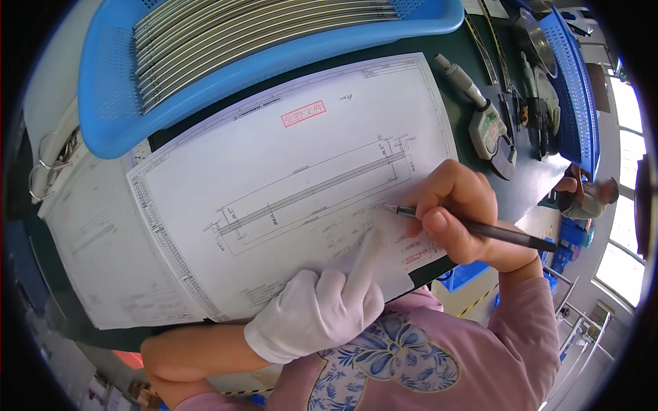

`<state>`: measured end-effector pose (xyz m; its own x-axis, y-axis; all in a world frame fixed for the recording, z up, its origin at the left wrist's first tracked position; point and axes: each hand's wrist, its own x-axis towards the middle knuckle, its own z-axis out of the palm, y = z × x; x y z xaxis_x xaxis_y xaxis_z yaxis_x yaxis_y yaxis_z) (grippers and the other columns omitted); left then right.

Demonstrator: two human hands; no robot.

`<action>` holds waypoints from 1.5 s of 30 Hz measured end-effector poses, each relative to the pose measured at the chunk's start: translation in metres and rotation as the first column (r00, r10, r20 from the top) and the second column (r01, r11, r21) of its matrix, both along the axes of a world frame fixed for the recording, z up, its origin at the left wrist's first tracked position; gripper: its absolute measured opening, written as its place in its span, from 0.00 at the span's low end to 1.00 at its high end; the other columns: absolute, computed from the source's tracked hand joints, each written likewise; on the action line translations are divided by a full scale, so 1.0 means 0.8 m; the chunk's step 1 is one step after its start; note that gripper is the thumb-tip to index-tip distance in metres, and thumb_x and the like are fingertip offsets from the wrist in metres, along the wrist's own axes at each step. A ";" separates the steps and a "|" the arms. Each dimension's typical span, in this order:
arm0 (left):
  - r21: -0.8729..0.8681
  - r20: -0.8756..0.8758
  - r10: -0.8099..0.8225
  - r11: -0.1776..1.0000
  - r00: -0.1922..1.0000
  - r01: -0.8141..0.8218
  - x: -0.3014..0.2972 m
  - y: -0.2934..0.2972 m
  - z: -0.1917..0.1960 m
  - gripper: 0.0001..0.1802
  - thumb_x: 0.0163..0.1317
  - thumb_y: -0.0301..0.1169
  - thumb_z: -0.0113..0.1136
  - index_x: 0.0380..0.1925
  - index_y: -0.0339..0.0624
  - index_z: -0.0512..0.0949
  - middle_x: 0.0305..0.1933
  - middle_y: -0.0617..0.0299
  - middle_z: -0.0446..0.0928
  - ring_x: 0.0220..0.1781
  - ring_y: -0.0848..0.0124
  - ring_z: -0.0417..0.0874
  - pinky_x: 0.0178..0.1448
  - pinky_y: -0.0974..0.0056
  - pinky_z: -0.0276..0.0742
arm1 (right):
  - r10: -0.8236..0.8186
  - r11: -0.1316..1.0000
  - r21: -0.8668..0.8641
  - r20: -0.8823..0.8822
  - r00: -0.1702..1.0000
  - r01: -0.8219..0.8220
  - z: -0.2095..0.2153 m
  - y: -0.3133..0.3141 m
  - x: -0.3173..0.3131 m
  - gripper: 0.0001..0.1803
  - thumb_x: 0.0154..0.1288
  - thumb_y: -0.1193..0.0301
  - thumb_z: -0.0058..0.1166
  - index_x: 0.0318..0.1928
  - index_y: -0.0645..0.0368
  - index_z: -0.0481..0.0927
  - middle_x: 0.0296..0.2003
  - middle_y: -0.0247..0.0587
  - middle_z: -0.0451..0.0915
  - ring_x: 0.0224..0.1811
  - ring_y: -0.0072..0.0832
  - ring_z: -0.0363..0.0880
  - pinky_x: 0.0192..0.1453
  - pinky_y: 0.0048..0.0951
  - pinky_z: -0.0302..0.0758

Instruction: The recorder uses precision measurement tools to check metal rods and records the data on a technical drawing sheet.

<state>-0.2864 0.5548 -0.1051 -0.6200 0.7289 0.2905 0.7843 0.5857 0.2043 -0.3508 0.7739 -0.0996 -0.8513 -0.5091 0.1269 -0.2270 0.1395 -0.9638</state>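
Gripping a black pen [504, 235] in the bare right hand [456, 209], nib at the handwritten notes [351, 218] on the technical drawing [295, 175], spread on the green worktop [459, 116]. Resting the gloved left hand [315, 308] on the sheet, grasping nothing visible. Best to write lightly, pinning it firmly.

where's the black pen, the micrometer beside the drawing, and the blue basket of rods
Black pen [510, 235]: head view, rear part of its barrel
Micrometer [487, 132]: head view, body of its frame
Blue basket [274, 61]: head view, its near rim
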 end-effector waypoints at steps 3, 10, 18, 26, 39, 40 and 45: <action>0.039 -0.032 0.080 0.996 0.996 -0.078 -0.001 0.005 -0.002 0.04 0.46 0.26 0.51 0.17 0.47 0.70 0.49 0.62 0.81 0.16 0.76 0.56 0.17 0.72 0.59 | -0.083 0.996 -0.017 0.061 0.995 0.084 0.008 -0.008 0.005 0.08 0.50 0.81 0.55 0.31 0.63 0.70 0.16 0.28 0.69 0.12 0.14 0.63 0.16 0.20 0.55; -0.020 -0.069 0.021 1.000 0.997 -0.023 -0.002 0.003 0.000 0.06 0.46 0.26 0.51 0.16 0.47 0.66 0.49 0.62 0.81 0.17 0.76 0.56 0.18 0.72 0.59 | -0.026 0.999 0.019 -0.093 0.995 0.027 -0.005 -0.010 0.004 0.12 0.41 0.83 0.57 0.18 0.56 0.67 0.13 0.29 0.64 0.09 0.20 0.61 0.14 0.21 0.54; -0.030 -0.075 -0.004 1.000 0.997 0.002 -0.001 0.000 -0.001 0.05 0.48 0.26 0.51 0.17 0.46 0.66 0.50 0.61 0.80 0.18 0.76 0.57 0.19 0.71 0.59 | 0.001 0.998 0.056 -0.148 0.989 0.007 -0.009 -0.006 0.003 0.15 0.37 0.85 0.58 0.17 0.55 0.66 0.13 0.32 0.68 0.11 0.23 0.64 0.14 0.21 0.56; -0.021 0.017 0.000 1.000 1.000 0.000 0.000 -0.001 -0.001 0.04 0.50 0.26 0.51 0.19 0.46 0.68 0.50 0.59 0.80 0.19 0.75 0.59 0.20 0.71 0.59 | -0.007 0.999 0.036 -0.114 0.993 0.012 -0.008 -0.010 0.003 0.15 0.41 0.83 0.59 0.17 0.55 0.64 0.12 0.31 0.63 0.09 0.24 0.62 0.13 0.24 0.54; 0.018 0.024 0.020 1.000 1.000 -0.020 0.000 0.002 -0.004 0.05 0.50 0.26 0.51 0.19 0.46 0.68 0.50 0.59 0.80 0.18 0.75 0.59 0.19 0.70 0.59 | 0.050 0.999 0.002 -0.155 0.987 -0.050 -0.014 -0.007 0.002 0.15 0.40 0.85 0.60 0.18 0.56 0.65 0.14 0.32 0.68 0.10 0.22 0.62 0.13 0.21 0.53; 0.007 0.023 0.012 1.000 1.000 -0.012 -0.001 0.001 -0.002 0.05 0.50 0.26 0.51 0.19 0.46 0.68 0.50 0.59 0.80 0.18 0.75 0.59 0.19 0.70 0.59 | 0.014 1.000 0.009 -0.157 0.987 -0.013 -0.014 -0.008 0.003 0.16 0.40 0.85 0.59 0.18 0.56 0.65 0.14 0.32 0.68 0.10 0.22 0.62 0.13 0.21 0.53; 0.013 0.022 0.006 1.000 1.000 -0.006 -0.001 0.001 -0.002 0.05 0.50 0.27 0.51 0.19 0.46 0.68 0.50 0.58 0.80 0.18 0.75 0.59 0.19 0.70 0.59 | 0.010 0.999 0.037 -0.129 0.992 -0.006 -0.010 -0.007 0.002 0.16 0.40 0.85 0.59 0.17 0.56 0.65 0.14 0.33 0.67 0.11 0.23 0.63 0.13 0.21 0.53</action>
